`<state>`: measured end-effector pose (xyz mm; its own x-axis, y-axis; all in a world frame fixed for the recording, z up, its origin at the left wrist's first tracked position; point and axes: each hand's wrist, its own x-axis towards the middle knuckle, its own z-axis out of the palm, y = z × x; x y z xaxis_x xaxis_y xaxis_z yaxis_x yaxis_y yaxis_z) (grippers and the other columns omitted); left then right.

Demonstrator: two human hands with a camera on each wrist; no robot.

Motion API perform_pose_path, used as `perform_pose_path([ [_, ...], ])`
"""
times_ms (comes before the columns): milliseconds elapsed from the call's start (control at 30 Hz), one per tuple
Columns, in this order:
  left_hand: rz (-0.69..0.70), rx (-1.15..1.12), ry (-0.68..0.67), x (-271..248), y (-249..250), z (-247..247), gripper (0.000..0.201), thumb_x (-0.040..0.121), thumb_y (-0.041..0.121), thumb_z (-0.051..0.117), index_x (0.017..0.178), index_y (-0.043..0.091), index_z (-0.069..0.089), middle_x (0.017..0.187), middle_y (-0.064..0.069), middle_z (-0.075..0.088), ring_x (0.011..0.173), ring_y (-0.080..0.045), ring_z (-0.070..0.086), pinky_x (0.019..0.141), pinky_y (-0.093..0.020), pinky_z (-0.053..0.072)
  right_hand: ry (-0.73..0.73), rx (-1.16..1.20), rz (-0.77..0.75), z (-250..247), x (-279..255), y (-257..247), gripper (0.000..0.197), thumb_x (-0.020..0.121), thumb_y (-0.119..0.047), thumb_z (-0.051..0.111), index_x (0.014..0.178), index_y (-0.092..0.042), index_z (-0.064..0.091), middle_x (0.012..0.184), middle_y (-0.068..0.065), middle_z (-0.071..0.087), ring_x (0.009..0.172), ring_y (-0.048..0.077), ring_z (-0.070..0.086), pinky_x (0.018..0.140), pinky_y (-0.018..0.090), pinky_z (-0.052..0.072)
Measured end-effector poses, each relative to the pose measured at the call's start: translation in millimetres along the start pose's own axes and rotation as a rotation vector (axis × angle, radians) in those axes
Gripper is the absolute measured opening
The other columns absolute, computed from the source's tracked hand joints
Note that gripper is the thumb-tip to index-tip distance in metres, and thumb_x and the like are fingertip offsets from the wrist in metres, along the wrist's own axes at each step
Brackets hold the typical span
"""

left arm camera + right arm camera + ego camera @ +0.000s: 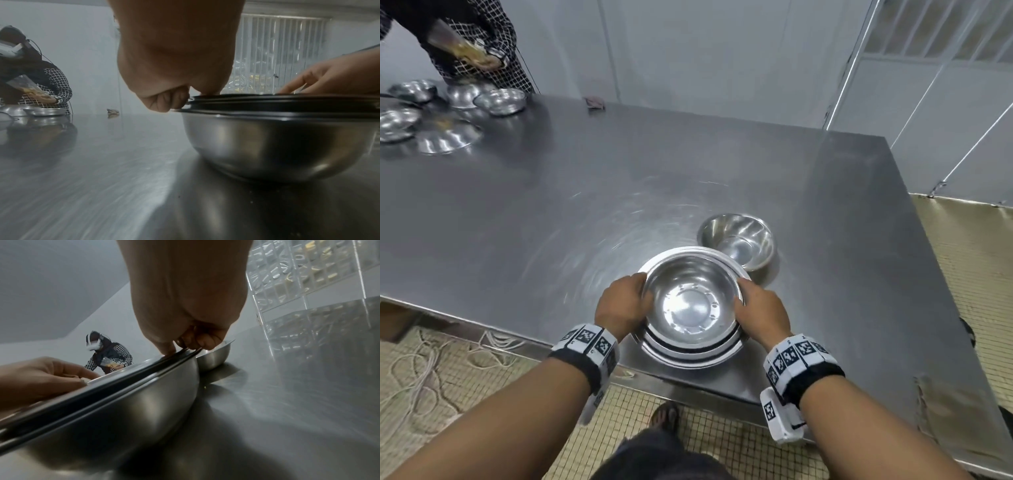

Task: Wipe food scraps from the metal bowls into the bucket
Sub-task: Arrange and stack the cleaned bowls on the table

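Stack of nested metal bowls (691,305) sits on the steel desk (551,212), lower centre of the head frame, near the desk's front edge. Left hand (621,306) grips the stack's left rim, fingers curled over the edge of the top bowl; left wrist view shows the curled fingers (164,102) hooked at the rim, bowl wall right below them. Right hand (760,310) grips the right rim the same way, thumb inside the lip, fingers (202,341) curled down over the outer edge. So the stack lies between the two grips, held at opposite sides, its base on the desk. Top bowl looks clean inside, shiny.

Single metal bowl (738,241) stands upright just beside the stack, upper right of it, close to touching; can't tell if the rims meet. Upper left of the frame: several more bowls (500,101) spread on the far end of the desk, some upside down. A second person (476,44) in a checked top stands there holding a clear bag. Small crumpled cloth (595,102) at the desk's far edge. Bucket not in view.
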<state>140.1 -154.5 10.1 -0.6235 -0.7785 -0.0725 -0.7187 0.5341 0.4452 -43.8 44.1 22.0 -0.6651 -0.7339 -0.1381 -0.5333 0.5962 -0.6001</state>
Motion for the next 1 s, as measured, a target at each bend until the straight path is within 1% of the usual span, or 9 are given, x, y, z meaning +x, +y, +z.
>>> perform_pose_path([
  [133, 0.003, -0.014, -0.075, 12.3, -8.5, -2.9, 0.049, 0.091, 0.044, 0.066, 0.137, 0.029, 0.059, 0.096, 0.002, 0.072, 0.089, -0.021, 0.067, 0.078, -0.033, 0.052, -0.017, -0.005, 0.025, -7.9, 4.8, -2.1, 0.032, 0.094, -0.031, 0.057, 0.125, -0.037, 0.061, 0.098, 0.0, 0.071, 0.092, 0.027, 0.065, 0.082, 0.036, 0.053],
  [267, 0.081, -0.012, -0.077, 39.7, -14.0, -11.5, 0.045, 0.093, 0.054, 0.064, 0.13, 0.026, 0.064, 0.09, 0.007, 0.064, 0.085, -0.017, 0.062, 0.074, -0.03, 0.045, -0.009, 0.015, 0.084, -8.5, 17.3, 6.0, 0.036, 0.094, -0.042, 0.06, 0.129, -0.035, 0.061, 0.105, -0.001, 0.071, 0.09, 0.021, 0.062, 0.081, 0.032, 0.049],
  [367, 0.116, -0.028, -0.04, 73.1, -5.8, -16.0, 0.047, 0.097, 0.057, 0.058, 0.128, 0.023, 0.067, 0.084, 0.006, 0.064, 0.083, -0.016, 0.061, 0.073, -0.029, 0.041, 0.096, 0.083, 0.18, -12.9, 30.9, 13.7, 0.032, 0.094, -0.055, 0.057, 0.118, -0.036, 0.067, 0.105, -0.004, 0.072, 0.089, 0.018, 0.062, 0.082, 0.031, 0.048],
  [467, 0.146, -0.068, -0.05, 113.0, 15.2, -16.6, 0.041, 0.098, 0.051, 0.059, 0.127, 0.023, 0.067, 0.081, 0.007, 0.067, 0.082, -0.015, 0.062, 0.073, -0.029, 0.041, 0.182, 0.109, 0.264, -24.9, 49.1, 16.2, 0.026, 0.098, -0.042, 0.053, 0.099, -0.022, 0.07, 0.097, 0.003, 0.073, 0.086, 0.024, 0.063, 0.082, 0.037, 0.052],
  [533, 0.195, -0.095, -0.08, 139.5, 32.9, -13.2, 0.04, 0.098, 0.046, 0.061, 0.129, 0.02, 0.068, 0.078, 0.009, 0.066, 0.082, -0.015, 0.063, 0.072, -0.029, 0.041, 0.214, 0.11, 0.334, -30.5, 64.4, 20.4, 0.025, 0.1, -0.036, 0.051, 0.102, -0.016, 0.068, 0.098, 0.006, 0.071, 0.087, 0.025, 0.061, 0.08, 0.037, 0.05],
  [667, 0.243, -0.078, -0.248, 184.7, 68.5, 2.1, 0.053, 0.101, 0.042, 0.06, 0.146, 0.016, 0.054, 0.105, -0.003, 0.073, 0.109, -0.024, 0.065, 0.091, -0.034, 0.048, 0.19, 0.187, 0.478, -33.9, 95.4, 28.9, 0.03, 0.104, -0.037, 0.051, 0.12, -0.014, 0.062, 0.106, 0.002, 0.061, 0.091, 0.021, 0.056, 0.08, 0.031, 0.043],
  [733, 0.221, -0.087, -0.363, 204.7, 81.0, 14.2, 0.062, 0.1, 0.04, 0.062, 0.153, 0.012, 0.046, 0.118, -0.007, 0.073, 0.11, -0.024, 0.067, 0.095, -0.035, 0.051, 0.149, 0.256, 0.527, -32.1, 110.0, 32.2, 0.024, 0.104, -0.034, 0.053, 0.119, -0.017, 0.06, 0.107, -0.001, 0.062, 0.088, 0.02, 0.061, 0.073, 0.03, 0.049],
  [867, 0.162, -0.125, -0.577, 231.7, 93.4, 37.8, 0.046, 0.091, 0.011, 0.068, 0.137, 0.012, 0.059, 0.095, -0.008, 0.075, 0.075, -0.021, 0.072, 0.063, -0.031, 0.055, 0.121, 0.31, 0.585, -24.7, 132.5, 37.9, 0.014, 0.1, -0.021, 0.057, 0.113, -0.019, 0.058, 0.099, 0.006, 0.07, 0.077, 0.024, 0.071, 0.056, 0.034, 0.057],
  [1000, 0.146, -0.229, -0.528, 243.4, 99.6, 44.5, 0.057, 0.084, 0.004, 0.071, 0.138, 0.015, 0.057, 0.091, -0.011, 0.076, 0.07, -0.023, 0.069, 0.059, -0.031, 0.054, 0.217, 0.338, 0.609, -27.2, 146.3, 39.4, 0.016, 0.096, -0.013, 0.056, 0.11, -0.021, 0.056, 0.099, 0.006, 0.069, 0.083, 0.027, 0.07, 0.077, 0.044, 0.062],
])
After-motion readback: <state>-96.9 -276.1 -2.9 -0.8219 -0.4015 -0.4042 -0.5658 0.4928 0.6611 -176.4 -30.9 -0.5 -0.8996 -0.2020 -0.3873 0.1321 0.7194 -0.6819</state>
